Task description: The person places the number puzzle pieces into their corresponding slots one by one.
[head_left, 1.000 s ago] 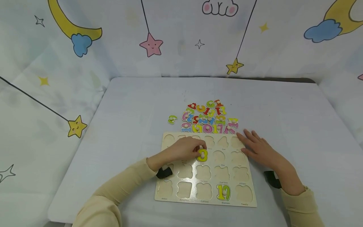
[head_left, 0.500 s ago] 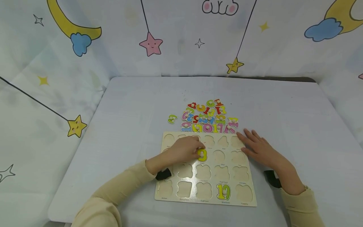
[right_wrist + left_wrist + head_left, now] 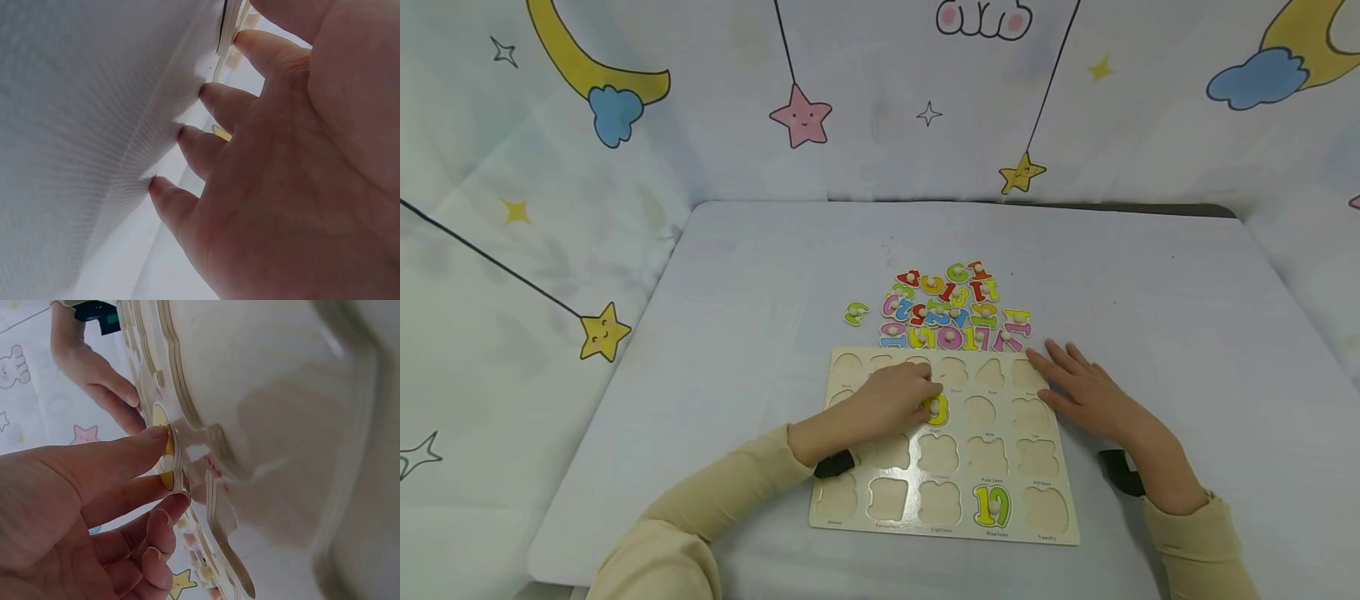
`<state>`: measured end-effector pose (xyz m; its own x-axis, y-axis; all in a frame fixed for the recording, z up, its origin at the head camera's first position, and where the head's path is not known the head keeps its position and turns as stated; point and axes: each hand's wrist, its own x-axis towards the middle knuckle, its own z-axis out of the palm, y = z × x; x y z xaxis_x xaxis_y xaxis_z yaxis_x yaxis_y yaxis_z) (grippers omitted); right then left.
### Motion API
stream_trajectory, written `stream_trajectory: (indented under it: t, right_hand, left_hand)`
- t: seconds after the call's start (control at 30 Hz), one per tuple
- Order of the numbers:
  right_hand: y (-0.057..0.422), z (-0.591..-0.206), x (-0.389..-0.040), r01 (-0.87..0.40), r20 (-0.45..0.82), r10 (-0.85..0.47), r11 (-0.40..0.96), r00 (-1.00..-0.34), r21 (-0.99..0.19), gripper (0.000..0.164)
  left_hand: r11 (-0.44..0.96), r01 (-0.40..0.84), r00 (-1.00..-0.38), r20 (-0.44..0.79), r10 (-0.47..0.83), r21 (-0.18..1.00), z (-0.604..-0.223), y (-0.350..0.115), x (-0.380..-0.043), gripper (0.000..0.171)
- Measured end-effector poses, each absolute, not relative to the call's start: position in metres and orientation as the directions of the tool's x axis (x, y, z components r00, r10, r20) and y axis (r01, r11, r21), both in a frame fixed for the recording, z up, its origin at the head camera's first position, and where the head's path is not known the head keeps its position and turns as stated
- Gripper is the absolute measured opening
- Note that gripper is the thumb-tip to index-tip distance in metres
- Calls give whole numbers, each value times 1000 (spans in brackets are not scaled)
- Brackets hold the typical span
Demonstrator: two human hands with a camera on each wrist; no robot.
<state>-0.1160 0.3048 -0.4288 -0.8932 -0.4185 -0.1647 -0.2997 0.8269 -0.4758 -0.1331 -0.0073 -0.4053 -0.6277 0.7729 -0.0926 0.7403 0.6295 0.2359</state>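
Note:
My left hand (image 3: pixel 887 402) pinches the yellow number 8 puzzle piece (image 3: pixel 938 411) by its thumb and a finger, and partly covers it. The piece lies at the recess labelled Eight in the wooden number board (image 3: pixel 966 521). Up close in the left wrist view, the thumb presses against the yellow piece (image 3: pixel 160 417); how deep it sits in the recess I cannot tell. My right hand (image 3: pixel 1090 396) lies with fingers spread at the board's upper right corner. In the right wrist view those fingers (image 3: pixel 228 103) touch the white tabletop and the board's edge.
A green and yellow number 19 piece (image 3: pixel 992 507) sits in the board's bottom row. Behind the board lies a pile of coloured number pieces (image 3: pixel 951 337), with a green 3 piece (image 3: pixel 856 314) apart on the left. A printed cloth (image 3: pixel 880 158) stands behind the white table (image 3: pixel 760 275).
My left fingers have shifted slightly over the number 8 piece and now cover more of it. The right hand stays at the board's corner.

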Motion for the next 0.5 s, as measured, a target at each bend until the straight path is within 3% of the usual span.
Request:
stream_trajectory:
  t: [0.37,0.5]
  right_hand:
    - [304,-428,-115,-298,-175,-419,830,-891,-471,64]
    - [304,-426,-115,-297,-172,-417,830,-892,-473,64]
  left_hand:
    - [606,748,-619,-45,784,269,-410,-9,-131,9]
    - [617,767,-621,-43,783,175,-409,-8,-129,9]
